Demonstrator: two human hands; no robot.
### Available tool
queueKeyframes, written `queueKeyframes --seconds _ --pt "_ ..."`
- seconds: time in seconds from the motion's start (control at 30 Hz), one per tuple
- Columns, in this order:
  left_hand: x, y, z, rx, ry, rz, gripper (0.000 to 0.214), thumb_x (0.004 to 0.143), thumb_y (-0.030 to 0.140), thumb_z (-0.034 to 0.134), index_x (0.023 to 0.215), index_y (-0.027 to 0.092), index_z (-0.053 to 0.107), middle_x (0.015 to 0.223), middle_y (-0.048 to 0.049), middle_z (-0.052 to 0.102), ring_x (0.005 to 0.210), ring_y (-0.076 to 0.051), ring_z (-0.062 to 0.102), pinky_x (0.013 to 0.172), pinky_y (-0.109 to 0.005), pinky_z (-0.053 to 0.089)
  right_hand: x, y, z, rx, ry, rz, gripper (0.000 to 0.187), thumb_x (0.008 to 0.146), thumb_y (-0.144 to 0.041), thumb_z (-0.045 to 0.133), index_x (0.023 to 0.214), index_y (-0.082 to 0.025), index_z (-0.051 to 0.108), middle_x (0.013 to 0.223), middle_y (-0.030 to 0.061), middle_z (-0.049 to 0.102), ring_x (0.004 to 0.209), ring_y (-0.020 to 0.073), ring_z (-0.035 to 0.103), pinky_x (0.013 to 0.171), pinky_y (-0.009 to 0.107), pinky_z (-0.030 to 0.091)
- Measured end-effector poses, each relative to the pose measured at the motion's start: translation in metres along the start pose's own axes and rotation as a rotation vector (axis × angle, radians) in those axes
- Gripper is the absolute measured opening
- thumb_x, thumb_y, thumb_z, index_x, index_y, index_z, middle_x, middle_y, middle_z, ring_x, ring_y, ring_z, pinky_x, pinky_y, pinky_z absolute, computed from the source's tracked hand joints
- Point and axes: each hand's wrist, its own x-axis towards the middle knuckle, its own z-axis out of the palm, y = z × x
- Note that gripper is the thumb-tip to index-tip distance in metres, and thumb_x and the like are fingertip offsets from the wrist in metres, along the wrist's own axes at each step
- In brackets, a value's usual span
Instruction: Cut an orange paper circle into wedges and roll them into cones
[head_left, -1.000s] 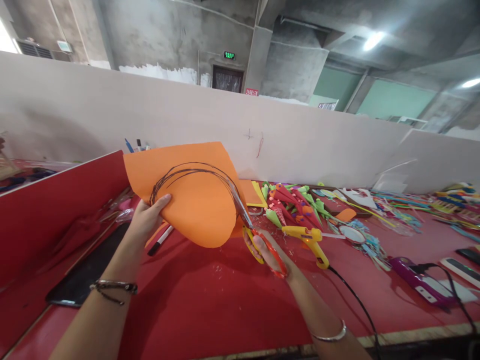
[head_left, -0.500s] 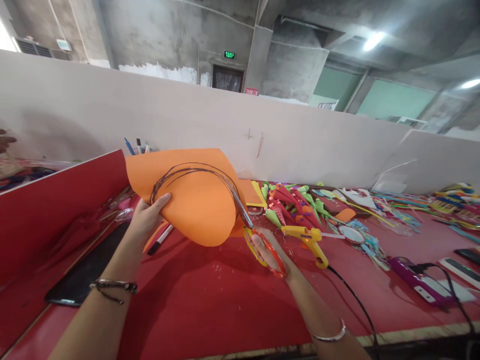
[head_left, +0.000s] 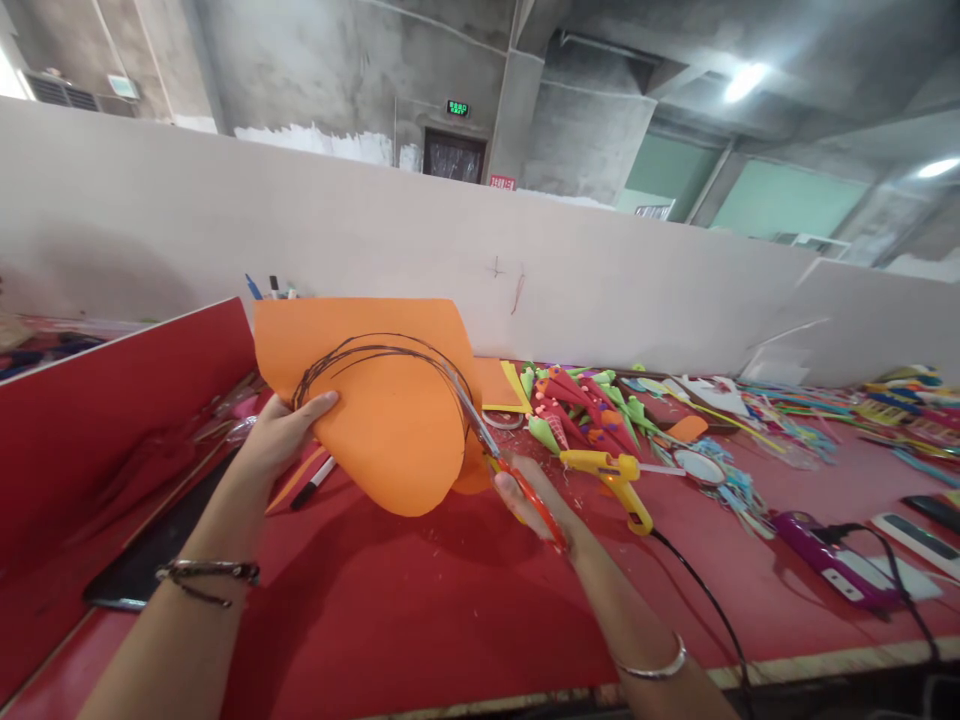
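My left hand [head_left: 289, 430] pinches an orange sheet [head_left: 390, 430] at its left edge, the thumb lying on top. Dark, repeated curved lines are drawn across the sheet, forming part of a round outline. My right hand [head_left: 532, 500] grips a pair of scissors [head_left: 484, 430] with red and yellow handles. The scissor blades lie along the drawn curve on the sheet's right side. Below the blades the sheet's cut edge is rounded and curls toward me. A marker [head_left: 313, 484] with a black cap rests on the table under the sheet, beside my left hand.
A yellow glue gun [head_left: 616, 484] with a black cord lies right of my right hand. Behind it are several red and green cone-shaped pieces [head_left: 577, 405]. A dark phone [head_left: 150, 545] lies at left, a purple device [head_left: 836, 560] at right. A white partition [head_left: 637, 290] stands behind.
The orange sheet has dipped slightly, its rounded front edge now lower. Both hands have shifted slightly, and the scissor handles are closer together.
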Motion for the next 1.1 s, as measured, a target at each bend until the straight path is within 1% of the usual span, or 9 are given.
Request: queueKeyframes --seconds 0.13,0.2,0.33,0.43,0.5,0.63,0.8,1.0,1.1 --pt "0.001 0.004 0.001 0.007 -0.004 -0.011 0.039 0.045 0.029 0.082 0.077 0.015 0.065 0.072 -0.0005 0.07 0.063 -0.017 0.063 0.054 -0.022 0.054 0.002 0.007 -0.005 -0.077 -0.01 -0.028 0.042 0.079 -0.059 0.041 0.069 -0.018 0.043 0.056 -0.0046 0.029 0.051 0.0085 0.026 0.044 0.023 0.02" --pt "0.002 0.007 0.002 0.01 -0.015 -0.013 0.04 0.044 0.03 0.082 0.077 0.015 0.066 0.07 -0.001 0.07 0.062 -0.018 0.063 0.055 -0.024 0.055 0.004 0.014 -0.009 -0.105 -0.007 -0.044 0.042 0.077 -0.059 0.044 0.066 -0.018 0.04 0.056 -0.0049 0.028 0.051 0.0082 0.027 0.045 0.022 0.021" --pt "0.003 0.013 -0.002 0.028 -0.033 -0.008 0.044 0.044 0.031 0.082 0.082 0.014 0.066 0.077 -0.0033 0.07 0.067 -0.02 0.064 0.059 -0.025 0.055 0.009 0.027 -0.013 -0.144 -0.048 -0.08 0.038 0.076 -0.055 0.049 0.068 -0.018 0.042 0.06 -0.0042 0.033 0.055 0.0092 0.032 0.049 0.022 0.027" --pt "0.007 0.016 -0.012 0.081 -0.054 -0.034 0.045 0.047 0.028 0.082 0.086 0.014 0.066 0.081 -0.0043 0.071 0.066 -0.02 0.064 0.056 -0.025 0.055 0.01 0.031 -0.011 -0.157 -0.105 -0.097 0.036 0.077 -0.054 0.047 0.077 -0.018 0.046 0.067 -0.0012 0.041 0.061 0.0122 0.038 0.054 0.024 0.032" --pt "0.009 0.019 -0.018 0.14 -0.092 -0.064 0.045 0.048 0.027 0.081 0.088 0.013 0.065 0.083 -0.0057 0.071 0.067 -0.02 0.064 0.057 -0.025 0.055 0.009 0.031 -0.008 -0.165 -0.12 -0.129 0.037 0.078 -0.055 0.044 0.082 -0.019 0.046 0.072 0.0006 0.043 0.064 0.0138 0.04 0.056 0.026 0.033" --pt "0.012 0.024 -0.018 0.213 -0.128 -0.076 0.044 0.047 0.029 0.081 0.084 0.012 0.067 0.085 -0.0079 0.07 0.069 -0.02 0.064 0.059 -0.025 0.055 0.008 0.027 -0.005 -0.161 -0.116 -0.152 0.039 0.079 -0.057 0.04 0.075 -0.019 0.043 0.068 -0.001 0.038 0.06 0.0122 0.034 0.054 0.026 0.029" --pt "0.014 0.034 -0.01 0.228 -0.095 -0.05 0.04 0.044 0.03 0.081 0.077 0.011 0.067 0.08 -0.0089 0.07 0.064 -0.021 0.063 0.054 -0.025 0.054 0.006 0.022 -0.005 -0.155 -0.125 -0.054 0.042 0.076 -0.058 0.045 0.066 -0.019 0.036 0.061 -0.0044 0.028 0.054 0.0091 0.025 0.048 0.024 0.02" --pt "0.015 0.043 -0.01 0.263 -0.151 -0.032 0.043 0.043 0.034 0.081 0.077 0.011 0.067 0.079 -0.0086 0.07 0.063 -0.021 0.064 0.051 -0.024 0.054 0.008 0.028 -0.005 -0.16 -0.088 -0.031 0.042 0.076 -0.056 0.047 0.063 -0.019 0.032 0.06 -0.0045 0.026 0.054 0.0084 0.024 0.047 0.023 0.018" --pt "0.016 0.046 -0.012 0.296 -0.196 -0.058 0.042 0.046 0.034 0.081 0.08 0.013 0.067 0.08 -0.0077 0.071 0.065 -0.02 0.065 0.054 -0.024 0.055 0.008 0.029 -0.006 -0.197 -0.087 -0.043 0.043 0.076 -0.057 0.046 0.062 -0.019 0.03 0.059 -0.0047 0.025 0.054 0.0083 0.024 0.047 0.022 0.018"
